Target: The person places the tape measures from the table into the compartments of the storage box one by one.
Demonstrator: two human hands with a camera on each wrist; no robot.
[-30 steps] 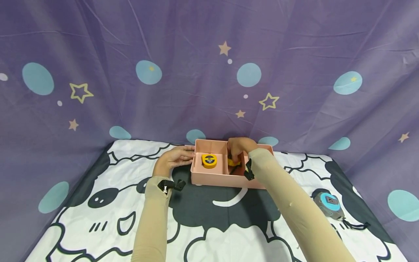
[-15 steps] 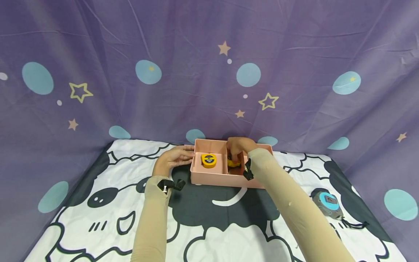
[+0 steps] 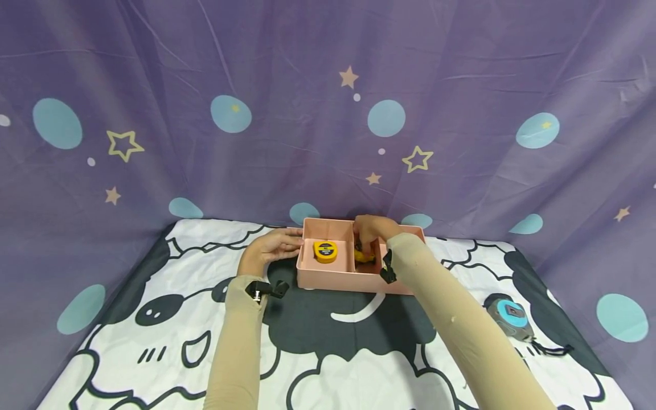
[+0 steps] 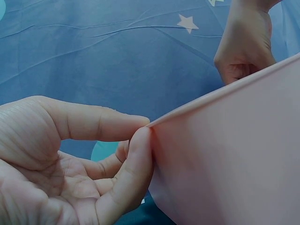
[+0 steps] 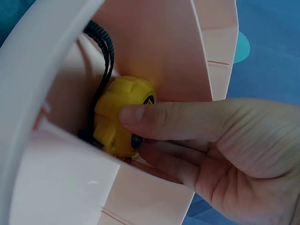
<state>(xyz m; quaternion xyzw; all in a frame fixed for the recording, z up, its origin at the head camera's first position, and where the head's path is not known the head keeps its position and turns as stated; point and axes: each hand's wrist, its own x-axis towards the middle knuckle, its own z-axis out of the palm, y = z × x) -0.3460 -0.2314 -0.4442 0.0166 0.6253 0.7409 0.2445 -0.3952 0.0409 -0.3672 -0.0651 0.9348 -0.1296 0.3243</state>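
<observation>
My left hand (image 3: pixel 269 247) is at the left end of a pink divided box (image 3: pixel 328 280); in the left wrist view its thumb and a finger pinch the box's corner at the rim. My right hand (image 3: pixel 376 229) reaches down into the middle compartment. There it holds a yellow tape measure (image 5: pixel 117 110) between thumb and fingers, as the right wrist view shows. From that tape measure runs a black cord loop (image 5: pixel 107 51) along the compartment wall. A second yellow tape measure (image 3: pixel 325 251) lies flat, label up, in the left compartment.
A grey and blue tape measure (image 3: pixel 511 316) with a black wrist cord lies on the patterned cloth (image 3: pixel 359 370) to the right, beside the right forearm. Behind the box hangs a purple curtain (image 3: pixel 287 171). The right forearm partly covers the box's right compartment.
The dark cord seen at the front of the middle compartment a second ago no longer shows in the head view. Both hands stay almost where they were; the view has shifted slightly.
</observation>
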